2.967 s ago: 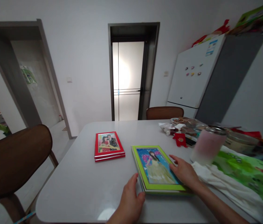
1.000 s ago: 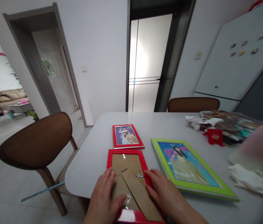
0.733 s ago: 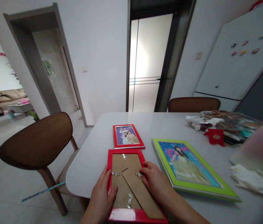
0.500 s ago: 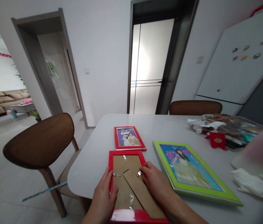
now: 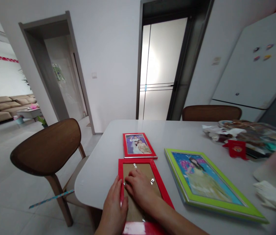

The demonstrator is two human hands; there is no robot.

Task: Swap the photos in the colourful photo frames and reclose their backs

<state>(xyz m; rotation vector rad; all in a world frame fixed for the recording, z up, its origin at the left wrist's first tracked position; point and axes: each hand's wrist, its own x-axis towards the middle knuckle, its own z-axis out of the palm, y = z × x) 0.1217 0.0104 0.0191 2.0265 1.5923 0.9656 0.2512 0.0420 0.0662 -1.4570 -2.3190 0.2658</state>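
Chair: a dark wooden chair (image 5: 45, 147) stands at the table's left side, its curved back facing the table.

Left hand: the left hand (image 5: 113, 207) sits at the table's near edge, against the left rail of the frame. Its fingers (image 5: 111, 195) lie pressed together and point up; the thumb is hidden, so any grip cannot be told.

Frame: a face-down red photo frame (image 5: 138, 160) lies flat at the table's near edge, between both hands, its end running out of view.

Right hand: the right hand (image 5: 140, 187) lies across the frame's cardboard backing (image 5: 144, 171). Its fingers (image 5: 133, 179) are close together, tips pressed on the backing beside a metal clip (image 5: 152, 180); no pinch shows.

Small frame: a red-framed couple's photo (image 5: 139, 146) lies face-up on the table, just beyond the face-down frame.

Large frame: a lime-green picture frame (image 5: 207, 186) lies face-up on the table, right of the right hand.

Far right: a red paper packet (image 5: 237, 149) and a white cloth (image 5: 272, 195) lie on the table's right side.
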